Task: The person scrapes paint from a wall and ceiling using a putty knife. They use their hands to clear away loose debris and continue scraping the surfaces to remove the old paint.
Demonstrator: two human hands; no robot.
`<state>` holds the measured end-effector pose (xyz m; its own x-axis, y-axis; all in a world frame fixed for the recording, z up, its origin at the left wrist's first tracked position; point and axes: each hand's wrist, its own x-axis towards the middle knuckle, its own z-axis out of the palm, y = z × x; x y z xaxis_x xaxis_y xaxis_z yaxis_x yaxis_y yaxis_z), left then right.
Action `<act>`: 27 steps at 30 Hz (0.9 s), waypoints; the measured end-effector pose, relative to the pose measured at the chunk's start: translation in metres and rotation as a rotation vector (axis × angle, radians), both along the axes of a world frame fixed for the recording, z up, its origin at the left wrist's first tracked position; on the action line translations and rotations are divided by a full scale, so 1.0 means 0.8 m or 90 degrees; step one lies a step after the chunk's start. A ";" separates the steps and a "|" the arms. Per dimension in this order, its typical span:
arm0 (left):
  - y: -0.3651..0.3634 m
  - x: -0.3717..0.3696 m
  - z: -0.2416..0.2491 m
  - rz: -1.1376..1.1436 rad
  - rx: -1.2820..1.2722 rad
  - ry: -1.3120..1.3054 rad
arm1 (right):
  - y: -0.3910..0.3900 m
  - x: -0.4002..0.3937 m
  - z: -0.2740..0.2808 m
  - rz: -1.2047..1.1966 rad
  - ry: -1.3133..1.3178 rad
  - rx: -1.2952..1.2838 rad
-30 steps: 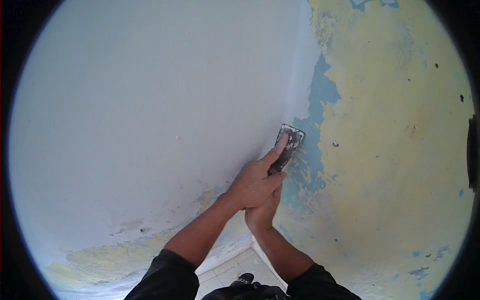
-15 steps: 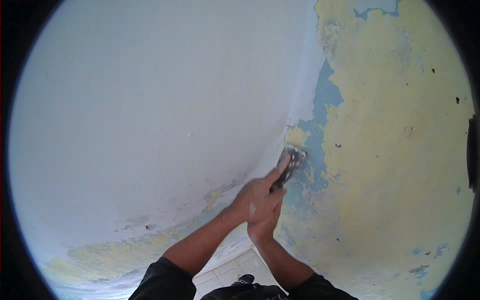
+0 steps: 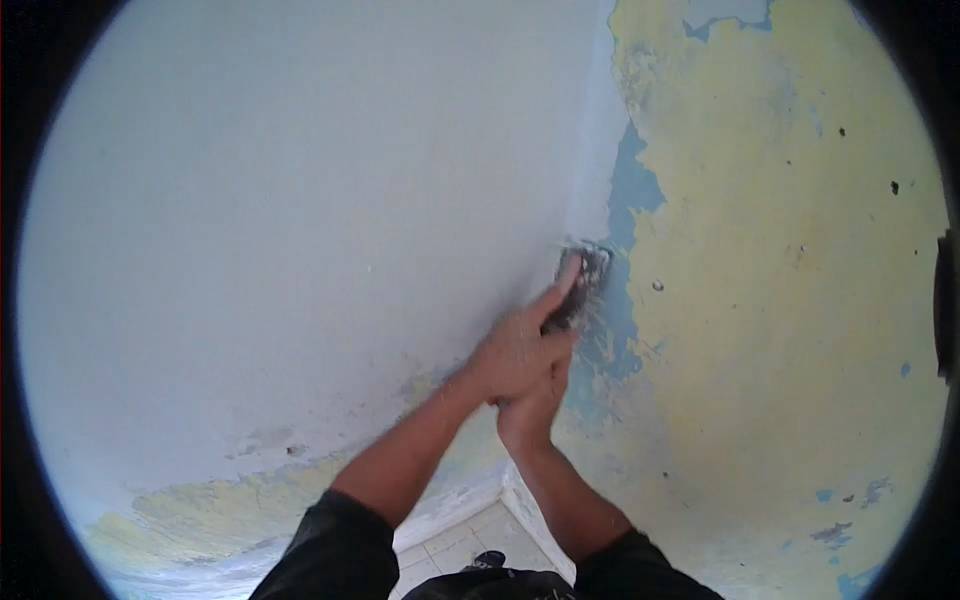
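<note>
A dark, paint-flecked scraper lies against the wall near the corner, its front edge at the rim of the white paint. My left hand is closed around its handle, one finger stretched along the blade. Just below, my right hand is closed too, overlapping the left and gripping the handle's lower part, which the fingers mostly hide. Blue and yellow patches show beside the blade, where the upper coat is gone.
To the left stands a white wall with peeling yellow at its base. The yellow wall on the right has small holes. Below are floor tiles and a dark shoe. A dark object sits at the right edge.
Both hands have pushed the scraper upward along the corner. The yellow patch above the blade is now covered or scraped over, and the view has shifted slightly.
</note>
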<state>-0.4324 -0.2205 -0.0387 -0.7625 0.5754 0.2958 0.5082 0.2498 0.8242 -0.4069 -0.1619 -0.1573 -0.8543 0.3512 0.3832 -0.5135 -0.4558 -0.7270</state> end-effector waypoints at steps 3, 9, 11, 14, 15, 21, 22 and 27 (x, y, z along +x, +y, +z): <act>-0.017 0.011 0.020 -0.005 -0.062 -0.034 | -0.022 0.004 0.018 0.008 -0.024 -0.100; 0.003 0.010 -0.041 0.044 0.001 0.145 | -0.006 0.011 -0.011 -0.053 0.000 -0.067; 0.003 0.019 0.033 0.032 -0.041 -0.131 | 0.017 0.002 0.014 0.094 -0.042 -0.046; -0.009 0.006 0.019 0.052 -0.073 0.023 | -0.005 0.013 0.043 0.107 -0.029 -0.095; -0.009 0.004 0.013 0.053 -0.073 0.027 | -0.005 0.012 0.042 0.107 -0.025 -0.095; 0.002 0.046 -0.038 0.009 -0.024 0.014 | -0.001 0.047 -0.017 -0.070 0.002 -0.075; 0.004 0.056 -0.041 -0.013 -0.016 0.008 | 0.001 0.056 -0.022 -0.082 -0.007 -0.079; 0.025 0.039 0.041 0.044 -0.064 0.051 | 0.034 0.053 0.068 0.043 -0.029 -0.055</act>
